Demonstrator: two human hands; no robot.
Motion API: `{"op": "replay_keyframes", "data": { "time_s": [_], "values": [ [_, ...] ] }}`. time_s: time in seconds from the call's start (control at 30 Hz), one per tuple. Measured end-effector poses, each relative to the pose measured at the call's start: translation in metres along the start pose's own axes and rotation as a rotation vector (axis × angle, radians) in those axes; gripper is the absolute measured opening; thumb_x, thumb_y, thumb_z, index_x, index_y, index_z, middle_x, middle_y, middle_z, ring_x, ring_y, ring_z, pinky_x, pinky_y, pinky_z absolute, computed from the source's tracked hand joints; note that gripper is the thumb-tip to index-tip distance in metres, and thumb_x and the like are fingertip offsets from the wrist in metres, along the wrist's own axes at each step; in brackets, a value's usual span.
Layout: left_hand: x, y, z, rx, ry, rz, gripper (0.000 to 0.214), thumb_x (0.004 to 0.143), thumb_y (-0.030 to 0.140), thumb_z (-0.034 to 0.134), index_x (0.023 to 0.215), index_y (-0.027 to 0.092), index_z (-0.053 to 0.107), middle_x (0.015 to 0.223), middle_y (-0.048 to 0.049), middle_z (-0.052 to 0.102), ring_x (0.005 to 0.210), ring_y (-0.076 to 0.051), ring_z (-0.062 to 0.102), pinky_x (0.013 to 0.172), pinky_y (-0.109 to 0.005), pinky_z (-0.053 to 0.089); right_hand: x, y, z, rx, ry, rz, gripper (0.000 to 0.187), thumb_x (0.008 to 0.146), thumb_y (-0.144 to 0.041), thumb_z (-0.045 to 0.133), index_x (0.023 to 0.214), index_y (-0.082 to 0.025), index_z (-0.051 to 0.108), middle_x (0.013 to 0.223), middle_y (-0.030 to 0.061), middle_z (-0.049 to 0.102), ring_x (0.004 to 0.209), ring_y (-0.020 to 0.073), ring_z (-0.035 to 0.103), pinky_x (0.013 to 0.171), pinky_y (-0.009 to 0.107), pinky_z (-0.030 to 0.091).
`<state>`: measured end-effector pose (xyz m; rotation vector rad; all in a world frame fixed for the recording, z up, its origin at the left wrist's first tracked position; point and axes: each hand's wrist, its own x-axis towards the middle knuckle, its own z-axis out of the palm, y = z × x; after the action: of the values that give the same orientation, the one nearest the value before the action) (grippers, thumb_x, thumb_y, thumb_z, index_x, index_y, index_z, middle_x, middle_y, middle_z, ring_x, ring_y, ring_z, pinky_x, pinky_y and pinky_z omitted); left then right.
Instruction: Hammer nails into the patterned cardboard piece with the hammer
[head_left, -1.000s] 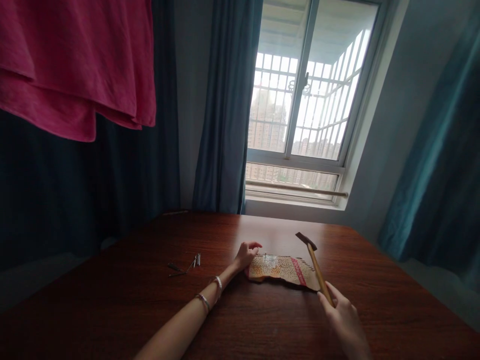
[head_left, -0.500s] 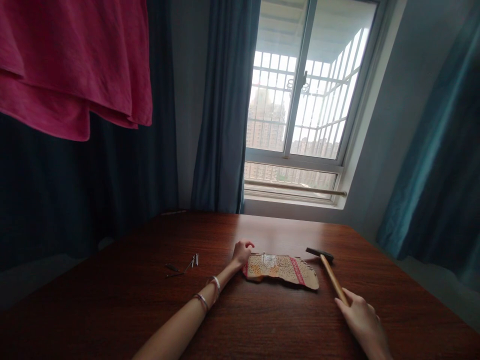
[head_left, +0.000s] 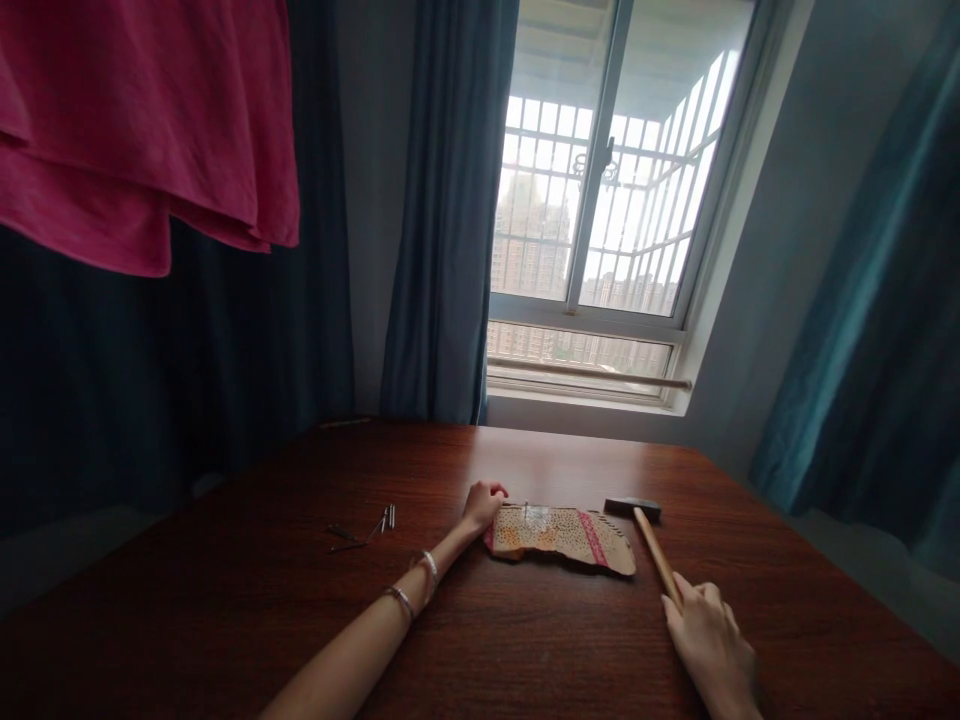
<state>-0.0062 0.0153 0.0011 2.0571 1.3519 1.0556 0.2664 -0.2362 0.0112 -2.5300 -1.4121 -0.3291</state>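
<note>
My right hand (head_left: 709, 630) is wrapped round the wooden handle of a hammer (head_left: 657, 555), whose dark head lies at or just above the tabletop to the right of the board. A flat piece of speckled board (head_left: 555, 537), perhaps cardboard, has a ragged edge, a pink band and a patch of clear tape. From the taped patch a thin nail (head_left: 526, 512) seems to stand up. At the board's left end my left hand (head_left: 484, 503) is closed with its fingers curled at the corner; whether it grips the edge is partly hidden. Bracelets circle the left wrist.
Several loose nails (head_left: 388, 518) lie on the brown wooden table (head_left: 480, 640) to the left. Beyond the table's far edge are a blue curtain (head_left: 442, 250) and a barred window (head_left: 589, 220). Pink cloth (head_left: 150, 130) hangs at the upper left.
The hammer and my right hand have shifted slightly left, and the hammer's head has turned more level. My left hand stays at the board's left end.
</note>
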Motion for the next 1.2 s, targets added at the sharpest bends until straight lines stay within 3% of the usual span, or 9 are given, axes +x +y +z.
{"op": "replay_keyframes", "data": {
  "time_s": [0.17,0.27,0.43,0.57,0.67,0.77,0.9,1.07,1.2],
  "values": [
    [-0.001,0.003,-0.002,0.012,-0.005,0.001,0.025,0.07,0.011,0.046,0.068,0.014,0.07,0.071,-0.0051,0.068,0.071,-0.015,0.058,0.068,-0.023,0.041,-0.009,-0.008,0.003,-0.145,0.108,-0.056,0.034,0.086,-0.027,0.034,0.106,-0.018,0.06,0.088,0.0126,0.058,0.08,0.0254,0.059,0.063,0.035,0.046],
    [-0.002,0.005,-0.003,0.012,-0.014,-0.019,0.024,0.07,0.011,0.046,0.068,0.015,0.07,0.072,-0.0048,0.068,0.071,-0.015,0.058,0.069,-0.023,0.041,-0.007,-0.013,0.001,-0.165,0.134,-0.027,0.037,0.086,-0.028,0.034,0.113,-0.017,0.057,0.093,0.0151,0.057,0.078,0.0268,0.058,0.065,0.038,0.046],
    [-0.002,0.007,-0.003,0.008,-0.009,-0.027,0.024,0.07,0.011,0.046,0.068,0.015,0.07,0.072,-0.0042,0.068,0.071,-0.015,0.059,0.07,-0.022,0.041,0.01,-0.036,-0.01,0.008,0.219,-0.155,0.05,0.084,-0.036,0.038,0.128,-0.014,0.044,0.12,0.0183,0.046,0.109,0.0307,0.046,0.09,0.039,0.038],
    [-0.002,0.006,-0.004,0.0,0.0,-0.021,0.024,0.07,0.011,0.046,0.068,0.015,0.07,0.072,-0.0046,0.068,0.072,-0.015,0.059,0.069,-0.022,0.041,0.031,-0.065,-0.018,0.189,0.024,-0.464,0.074,0.069,-0.054,0.056,0.133,-0.023,0.038,0.139,0.0108,0.031,0.132,0.0304,0.018,0.105,0.041,0.019],
    [-0.002,0.007,-0.004,0.008,-0.01,-0.027,0.024,0.07,0.012,0.046,0.068,0.015,0.07,0.071,-0.0044,0.068,0.071,-0.015,0.059,0.067,-0.022,0.041,0.048,-0.082,-0.016,0.254,-0.183,-0.538,0.09,0.058,-0.058,0.064,0.136,-0.025,0.033,0.144,0.0111,0.024,0.134,0.0307,0.008,0.106,0.044,0.014],
    [-0.001,0.007,-0.004,0.008,-0.019,-0.037,0.024,0.069,0.012,0.046,0.068,0.016,0.07,0.07,-0.0036,0.068,0.071,-0.015,0.06,0.067,-0.022,0.042,0.064,-0.092,-0.01,0.283,-0.3,-0.533,0.093,0.058,-0.061,0.062,0.137,-0.023,0.032,0.145,0.0143,0.023,0.134,0.0317,0.011,0.104,0.047,0.013],
    [0.002,0.002,-0.003,-0.066,0.034,-0.064,0.025,0.068,0.014,0.045,0.067,0.016,0.069,0.071,-0.0037,0.069,0.072,-0.016,0.061,0.068,-0.023,0.043,0.077,-0.103,-0.002,0.343,-0.335,-0.573,0.095,0.058,-0.062,0.062,0.138,-0.024,0.027,0.145,0.0142,0.025,0.132,0.0306,0.02,0.104,0.046,0.013],
    [0.008,-0.013,-0.005,-0.291,0.246,-0.144,0.028,0.068,0.019,0.04,0.069,0.015,0.068,0.075,-0.0055,0.069,0.075,-0.018,0.062,0.069,-0.026,0.046,0.083,-0.119,0.008,0.368,-0.281,-0.606,0.088,0.06,-0.063,0.059,0.136,-0.024,0.033,0.137,0.0131,0.039,0.124,0.0296,0.033,0.1,0.042,0.021],
    [0.008,-0.017,-0.01,-0.337,0.394,-0.175,0.029,0.067,0.02,0.037,0.069,0.015,0.065,0.074,-0.0062,0.067,0.073,-0.018,0.062,0.066,-0.025,0.046,0.084,-0.126,0.016,0.346,-0.196,-0.634,0.082,0.063,-0.064,0.055,0.133,-0.024,0.038,0.132,0.0116,0.045,0.12,0.0286,0.038,0.098,0.039,0.024]
  ]
}}
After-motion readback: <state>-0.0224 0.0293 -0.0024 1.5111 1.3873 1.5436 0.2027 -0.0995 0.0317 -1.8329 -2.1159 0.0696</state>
